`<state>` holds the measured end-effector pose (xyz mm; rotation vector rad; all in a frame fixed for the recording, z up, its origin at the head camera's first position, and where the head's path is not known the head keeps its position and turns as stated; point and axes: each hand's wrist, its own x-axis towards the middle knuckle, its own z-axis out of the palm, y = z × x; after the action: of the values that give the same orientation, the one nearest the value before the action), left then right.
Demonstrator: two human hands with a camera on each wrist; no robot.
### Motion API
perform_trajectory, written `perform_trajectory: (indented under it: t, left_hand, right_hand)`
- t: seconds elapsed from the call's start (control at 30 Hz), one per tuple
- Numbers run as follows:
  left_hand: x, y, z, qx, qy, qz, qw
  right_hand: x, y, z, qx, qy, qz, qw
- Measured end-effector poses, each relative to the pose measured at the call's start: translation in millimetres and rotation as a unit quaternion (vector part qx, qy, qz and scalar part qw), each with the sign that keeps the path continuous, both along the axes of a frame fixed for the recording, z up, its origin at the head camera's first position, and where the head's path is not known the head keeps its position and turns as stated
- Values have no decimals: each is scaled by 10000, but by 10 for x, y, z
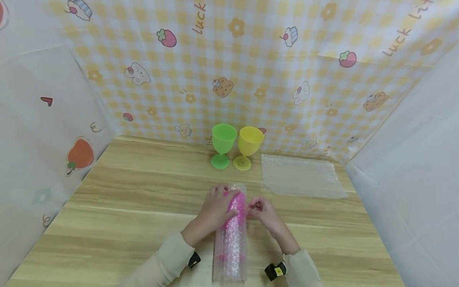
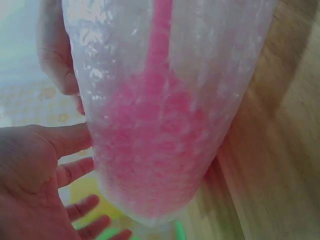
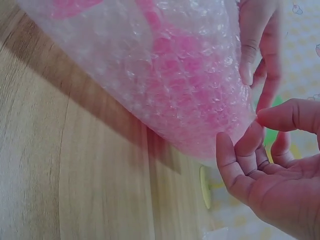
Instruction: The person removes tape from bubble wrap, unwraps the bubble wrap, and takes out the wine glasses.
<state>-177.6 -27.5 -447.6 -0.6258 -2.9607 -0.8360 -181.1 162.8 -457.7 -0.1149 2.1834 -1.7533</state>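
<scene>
A pink goblet [image 1: 236,204] lies rolled inside clear bubble wrap [image 1: 232,263], its stem pointing toward the person. My left hand [image 1: 214,209] rests over the left side and top of the roll near the goblet's bowl, fingers spread and fairly straight. At the roll's right edge is my right hand [image 1: 263,213]. In the right wrist view, the right thumb and index fingertip [image 3: 254,134] meet at the wrap's edge and pinch it. The left wrist view shows the pink bowl [image 2: 155,135] through the bubbles, with the left fingers beside it.
Behind the roll a green goblet [image 1: 222,139] and a yellow goblet [image 1: 249,141] stand upright side by side. A flat sheet of bubble wrap [image 1: 301,175] lies at the back right of the wooden table [image 1: 143,187]. Printed cloth [image 1: 222,52] hangs behind the table.
</scene>
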Motion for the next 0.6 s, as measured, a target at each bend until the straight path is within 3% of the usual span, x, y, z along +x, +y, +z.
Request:
perform_trajectory:
  t: [0.1, 0.17, 0.33, 0.6]
  left_hand:
    - [-2, 29, 5, -380, 383, -185, 9984]
    - [-16, 47, 9, -419, 415, -379, 9975]
    - [-65, 82, 20, -310, 223, -759, 9964]
    - [-125, 121, 49, -98, -76, -903, 9958]
  right_hand:
    - [-2, 3, 20, 24, -4, 9, 10000]
    - [0, 5, 38, 28, 6, 32, 10000]
    - [10, 20, 85, -53, 90, 124, 9999]
    - [29, 17, 191, -357, 187, 290, 9988]
